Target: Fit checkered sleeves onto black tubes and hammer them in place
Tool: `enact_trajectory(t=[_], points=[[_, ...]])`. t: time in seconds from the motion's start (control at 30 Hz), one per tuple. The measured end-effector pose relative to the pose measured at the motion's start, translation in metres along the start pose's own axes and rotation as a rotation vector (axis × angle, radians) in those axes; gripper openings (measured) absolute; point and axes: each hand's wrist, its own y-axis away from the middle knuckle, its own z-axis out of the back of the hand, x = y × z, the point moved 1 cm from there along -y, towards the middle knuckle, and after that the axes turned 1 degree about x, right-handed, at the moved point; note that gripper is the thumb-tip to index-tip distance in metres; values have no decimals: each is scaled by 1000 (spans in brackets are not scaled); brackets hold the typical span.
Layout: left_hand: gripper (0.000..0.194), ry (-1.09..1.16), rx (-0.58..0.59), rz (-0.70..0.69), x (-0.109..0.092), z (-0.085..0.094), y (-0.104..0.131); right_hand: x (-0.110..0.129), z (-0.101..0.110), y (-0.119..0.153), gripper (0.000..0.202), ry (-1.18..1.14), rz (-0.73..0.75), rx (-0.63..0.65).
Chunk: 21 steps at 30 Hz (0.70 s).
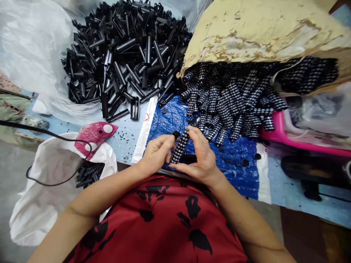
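In front of my body, a black tube with rows of white squares [180, 147] is held at a slant between both hands. My right hand [201, 155] spans it lengthwise, thumb near the lower end and fingertips at the upper end. The fingers of my left hand [159, 151] are closed round a small black part [176, 134] at the tube's left side; its shape is partly hidden. Beyond the hands lies a heap of similar patterned tubes [227, 98], spilling from a yellow sack [257, 29]. To its left is a large pile of plain black clip pieces [123, 54].
A blue sheet [230, 164] covers part of the light blue table [124, 126]. A white bag [52, 160] holding patterned tubes hangs at the left under a pink bag [94, 138]. A black cable [49, 132] crosses it. A pink bin [279, 128] stands right.
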Motion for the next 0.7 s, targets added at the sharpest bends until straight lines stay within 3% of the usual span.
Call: enact_trajectory(t=[0.07, 0.23, 0.33, 0.57, 0.63, 0.7], points=[[60, 90, -59, 25, 3, -3, -1, 6, 0, -3, 114, 30, 7, -31], [47, 219, -103, 19, 10, -12, -2, 16, -5, -4, 108, 118, 51, -68], [42, 337, -42, 75, 10, -11, 0, 14, -5, -2, 106, 163, 63, -59], [44, 516, 176, 377, 10, 13, -2, 9, -10, 2, 114, 82, -8, 64], [44, 489, 177, 322, 15, 19, -3, 8, -15, 5, 120, 51, -26, 59], [40, 326, 118, 130, 19, 29, -3, 6, -19, 11, 121, 83, -50, 68]])
